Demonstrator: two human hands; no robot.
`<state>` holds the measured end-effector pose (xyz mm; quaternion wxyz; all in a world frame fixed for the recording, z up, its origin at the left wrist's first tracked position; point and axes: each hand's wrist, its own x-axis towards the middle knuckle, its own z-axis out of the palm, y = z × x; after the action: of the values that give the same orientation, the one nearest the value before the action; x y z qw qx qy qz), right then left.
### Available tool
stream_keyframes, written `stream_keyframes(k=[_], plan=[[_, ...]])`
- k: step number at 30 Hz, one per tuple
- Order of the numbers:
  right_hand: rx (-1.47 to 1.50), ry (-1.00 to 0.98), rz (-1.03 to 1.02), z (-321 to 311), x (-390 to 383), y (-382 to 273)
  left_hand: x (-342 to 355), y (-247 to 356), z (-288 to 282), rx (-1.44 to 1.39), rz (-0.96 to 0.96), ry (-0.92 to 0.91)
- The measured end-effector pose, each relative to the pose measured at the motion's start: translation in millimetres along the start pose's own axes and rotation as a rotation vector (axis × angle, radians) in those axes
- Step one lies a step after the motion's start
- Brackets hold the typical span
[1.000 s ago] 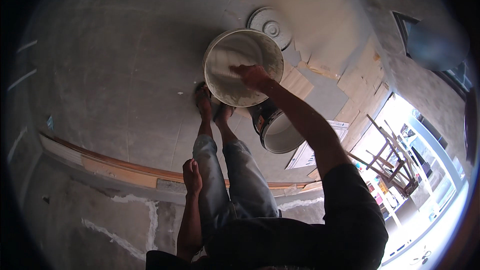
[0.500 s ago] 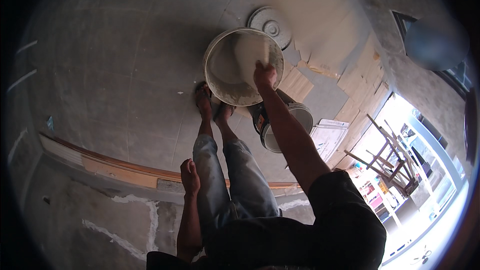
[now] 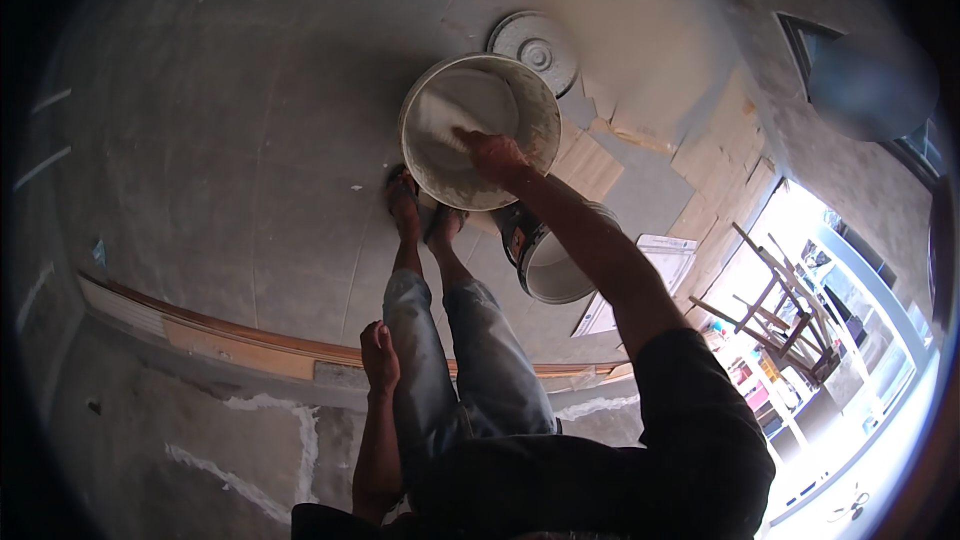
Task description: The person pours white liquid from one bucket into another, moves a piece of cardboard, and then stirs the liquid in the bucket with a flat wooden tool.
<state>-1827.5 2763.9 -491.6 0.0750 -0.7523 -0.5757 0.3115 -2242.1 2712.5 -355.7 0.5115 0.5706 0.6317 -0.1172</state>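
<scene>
A big round bucket (image 3: 548, 145) with pale, smeared walls stands by my feet. My right hand (image 3: 492, 155) reaches over its near right rim, fingers closed on a pale blurred tool (image 3: 440, 115) inside the bucket. Motion smears the tool, so its exact kind cannot be made out. Pale material (image 3: 485, 100) shows at the bucket's bottom. Beside my left thigh hangs my left hand (image 3: 380, 355), fingers curled in, with nothing visible in it.
A round grey lid (image 3: 537, 52) lies beyond the bucket. A smaller bucket (image 3: 560, 275) stands under my right forearm, close to a white panel (image 3: 665, 260). Cardboard sheets (image 3: 715, 160) cover floor at right. A wooden stool (image 3: 790, 315) stands near the bright doorway. Behind me runs a long board (image 3: 240, 345).
My right hand has swept left inside the bucket, and the tool with it, from the right side toward the left wall. My left hand stays beside my thigh.
</scene>
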Motion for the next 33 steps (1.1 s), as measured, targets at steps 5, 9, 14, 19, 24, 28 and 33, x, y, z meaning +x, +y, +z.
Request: stream_keyframes(k=[5, 9, 14, 19, 24, 28, 33], plan=[[-0.147, -0.189, -0.14, -36, -7, -3, 0, -2, -5, 0.023, 0.048, 0.035], [0.035, 0.047, -0.091, -78, -31, -9, -8, 2, -10, 0.063, 0.065, 0.049], [0.214, 0.071, 0.294, -173, -74, -48, -11, -1, -9, -0.007, 0.051, 0.058], [0.194, 0.25, 0.128, -239, -105, -86, -12, 1, -6, -0.037, 0.091, 0.089], [0.244, 0.195, 0.319, -265, -122, -91, -14, 2, -5, -0.039, 0.072, 0.109], [0.248, 0.195, 0.3, -272, -121, -89, -16, 1, -4, -0.061, 0.073, 0.132], [0.215, 0.187, 0.317, -276, -114, -92, -19, 0, -4, -0.075, 0.061, 0.145]])
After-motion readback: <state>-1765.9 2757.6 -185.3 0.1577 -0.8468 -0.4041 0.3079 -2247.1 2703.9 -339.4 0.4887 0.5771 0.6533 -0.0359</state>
